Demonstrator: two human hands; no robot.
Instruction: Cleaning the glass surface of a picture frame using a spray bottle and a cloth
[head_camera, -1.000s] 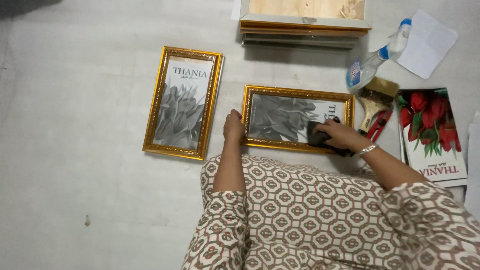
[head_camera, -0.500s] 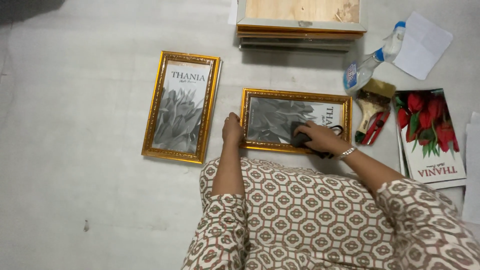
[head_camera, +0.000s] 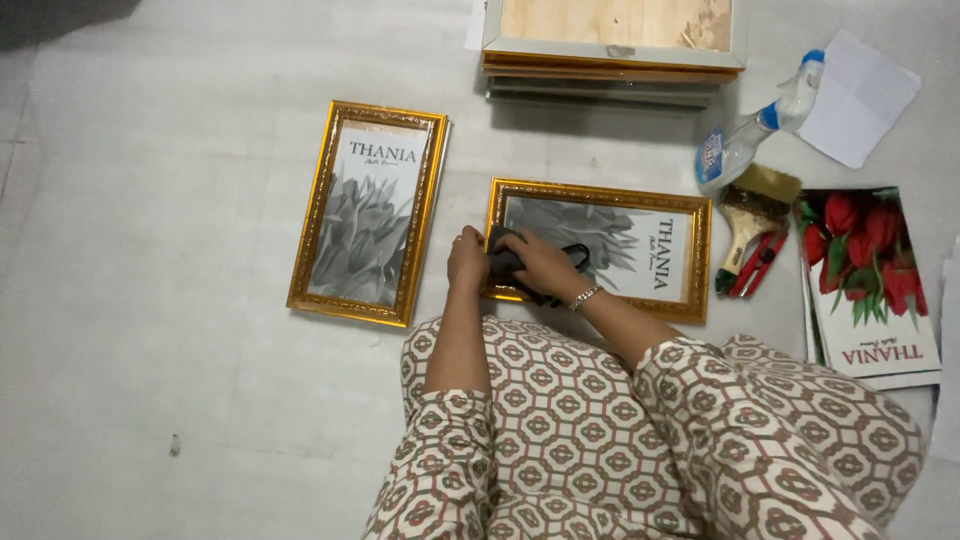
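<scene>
Head view shows the right hand (head_camera: 540, 265) clenched on a dark cloth (head_camera: 505, 262) pressed to the left end of the gold frame (head_camera: 598, 248) on the floor, while the left hand (head_camera: 467, 258), fingers curled, steadies that frame's left edge, beside a second upright frame (head_camera: 368, 212).

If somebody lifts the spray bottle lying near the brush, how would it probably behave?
The spray bottle lies on its side on the floor, so a push would probably roll it. Its clear plastic body looks light and likely smooth, maybe slippery. The nozzle end near the white paper could make it tip when lifted.
</scene>
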